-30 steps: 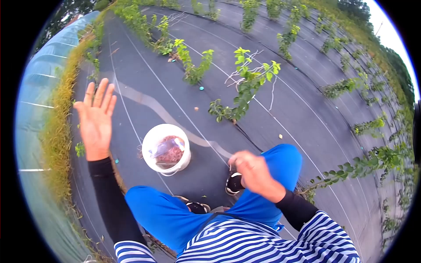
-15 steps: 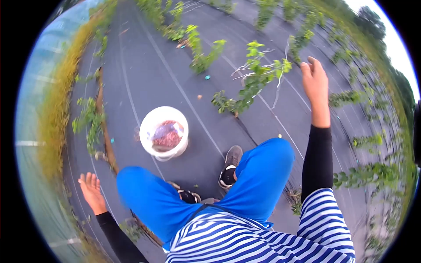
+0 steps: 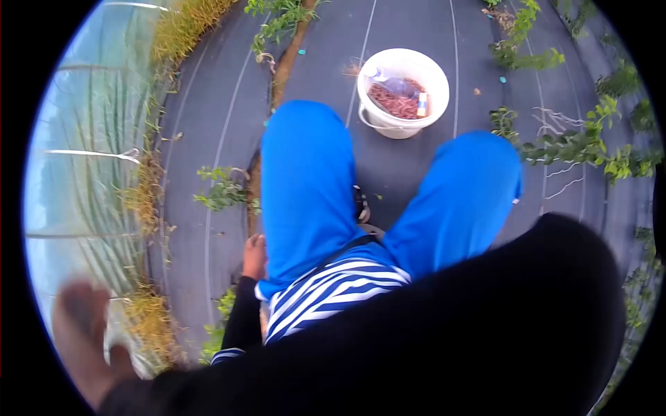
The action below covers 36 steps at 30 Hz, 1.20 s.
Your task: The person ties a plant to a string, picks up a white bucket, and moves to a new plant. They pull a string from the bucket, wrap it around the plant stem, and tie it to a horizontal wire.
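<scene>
My right arm, in a black sleeve, crosses the bottom of the view close to the camera. At lower left, my right hand (image 3: 87, 336) is blurred but open, thumb apart from the fingers, in front of the plastic sheeting. My left hand (image 3: 254, 258) is beside my left thigh, partly hidden by it; its visible fingers look loosely extended with nothing seen in them. A leafy plant (image 3: 222, 189) grows just above it. Beyond my knees stands a white bucket (image 3: 438, 90) with small reddish-brown pieces (image 3: 395, 104), a clear plastic bottle (image 3: 397, 84) and a small white-and-yellow item (image 3: 422, 105).
Black ground cover (image 3: 316, 76) with pale lines lies underfoot. A brown strip of bare soil (image 3: 286, 66) runs past my left knee. Green plants (image 3: 596, 142) stand in rows on the right. Dry yellow grass (image 3: 187, 31) edges the translucent plastic sheeting (image 3: 97, 104) on the left.
My right arm has swung from the right across my body to the lower left. My left hand has come in beside my thigh. The view has turned left; the bucket now appears higher and farther right.
</scene>
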Each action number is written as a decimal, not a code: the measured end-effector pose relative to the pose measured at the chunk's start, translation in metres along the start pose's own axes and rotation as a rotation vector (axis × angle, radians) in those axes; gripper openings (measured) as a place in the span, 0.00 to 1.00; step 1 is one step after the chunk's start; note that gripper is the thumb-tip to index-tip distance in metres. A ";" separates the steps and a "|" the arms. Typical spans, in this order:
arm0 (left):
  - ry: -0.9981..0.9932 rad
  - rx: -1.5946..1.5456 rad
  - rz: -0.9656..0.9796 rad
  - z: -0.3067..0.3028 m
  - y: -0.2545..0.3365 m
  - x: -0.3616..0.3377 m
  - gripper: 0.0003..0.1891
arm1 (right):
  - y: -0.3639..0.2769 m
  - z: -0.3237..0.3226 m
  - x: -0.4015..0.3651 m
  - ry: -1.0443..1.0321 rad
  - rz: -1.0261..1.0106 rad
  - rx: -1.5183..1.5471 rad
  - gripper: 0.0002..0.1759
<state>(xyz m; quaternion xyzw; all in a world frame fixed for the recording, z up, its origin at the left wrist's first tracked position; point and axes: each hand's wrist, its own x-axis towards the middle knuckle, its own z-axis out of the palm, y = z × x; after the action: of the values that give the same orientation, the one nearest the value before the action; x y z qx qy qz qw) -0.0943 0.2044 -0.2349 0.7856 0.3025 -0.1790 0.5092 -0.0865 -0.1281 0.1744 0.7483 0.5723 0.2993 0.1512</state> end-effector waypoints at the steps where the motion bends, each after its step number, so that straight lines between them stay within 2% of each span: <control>1: 0.014 -0.027 -0.010 0.000 -0.010 -0.006 0.21 | -0.010 -0.003 0.006 -0.037 -0.041 0.035 0.12; 3: -0.070 -0.197 -0.082 -0.012 -0.044 0.008 0.20 | -0.020 -0.006 0.015 -0.082 -0.092 0.083 0.12; 6: 0.010 -0.129 -0.108 -0.007 -0.004 -0.023 0.19 | -0.039 -0.012 0.042 -0.134 -0.187 0.102 0.14; 8: 0.000 -0.130 -0.111 -0.016 -0.027 -0.003 0.18 | -0.044 -0.014 0.053 -0.196 -0.231 0.112 0.15; 10: 0.047 -0.243 -0.190 -0.020 -0.018 0.006 0.18 | -0.040 -0.012 0.056 -0.282 -0.216 0.116 0.16; 12: 0.037 -0.320 -0.180 -0.026 -0.035 0.043 0.18 | -0.017 0.015 0.023 0.051 0.523 0.834 0.11; 13: 0.024 -0.393 -0.174 -0.029 -0.039 0.058 0.17 | 0.006 0.018 0.003 -0.298 0.512 0.785 0.10; 14: 0.065 -0.371 -0.240 -0.026 -0.010 0.049 0.18 | 0.020 0.031 -0.023 -0.122 0.627 0.698 0.13; 15: 0.035 -0.411 -0.226 -0.026 -0.007 0.058 0.18 | 0.037 0.033 -0.041 -0.204 0.654 0.616 0.15; 16: 0.041 -0.473 -0.241 -0.025 -0.007 0.071 0.18 | 0.039 0.044 -0.062 -0.109 0.783 0.482 0.11; 17: 0.046 -0.533 -0.254 -0.024 -0.006 0.086 0.18 | 0.042 0.048 -0.080 -0.200 0.981 0.550 0.15; 19: 0.077 -0.595 -0.266 -0.020 -0.001 0.111 0.17 | 0.038 0.063 -0.122 -0.212 1.304 0.693 0.14; 21: 0.106 -0.648 -0.300 -0.015 -0.003 0.121 0.17 | 0.028 0.071 -0.162 -0.266 1.428 0.726 0.12; 23: 0.057 -0.424 -0.239 -0.007 0.008 0.128 0.18 | 0.017 0.072 -0.195 -0.293 1.517 0.728 0.12; 24: 0.045 -0.343 -0.135 -0.002 0.018 0.125 0.17 | 0.013 0.073 -0.209 -0.335 1.646 0.750 0.11; 25: 0.040 -0.330 -0.142 0.000 0.030 0.126 0.17 | 0.010 0.076 -0.219 -0.377 1.776 0.772 0.11; 27: 0.116 -0.377 0.084 0.005 0.046 0.132 0.19 | 0.009 0.087 -0.235 -0.351 1.814 0.820 0.12; 28: 0.150 -0.499 0.096 0.004 0.048 0.146 0.23 | 0.010 0.093 -0.240 -0.314 1.834 0.858 0.12; 31: 0.239 -0.515 0.040 0.000 0.089 0.140 0.27 | 0.030 0.115 -0.250 -0.353 1.763 0.896 0.13; 33: 0.173 -0.613 -0.030 -0.013 0.082 0.157 0.29 | 0.044 0.134 -0.245 -0.364 1.739 0.902 0.13; 35: 0.095 -0.719 -0.191 -0.021 0.082 0.168 0.30 | 0.060 0.154 -0.235 -0.375 1.710 0.905 0.13; 36: 0.125 -0.578 -0.153 -0.022 0.085 0.171 0.28 | 0.067 0.163 -0.229 -0.393 1.713 0.952 0.13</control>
<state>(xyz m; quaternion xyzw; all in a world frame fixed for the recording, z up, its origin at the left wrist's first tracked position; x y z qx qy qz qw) 0.0901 0.2494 -0.2678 0.5926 0.4299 -0.0744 0.6771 0.0277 -0.3460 0.0229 0.9274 -0.1352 -0.0820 -0.3391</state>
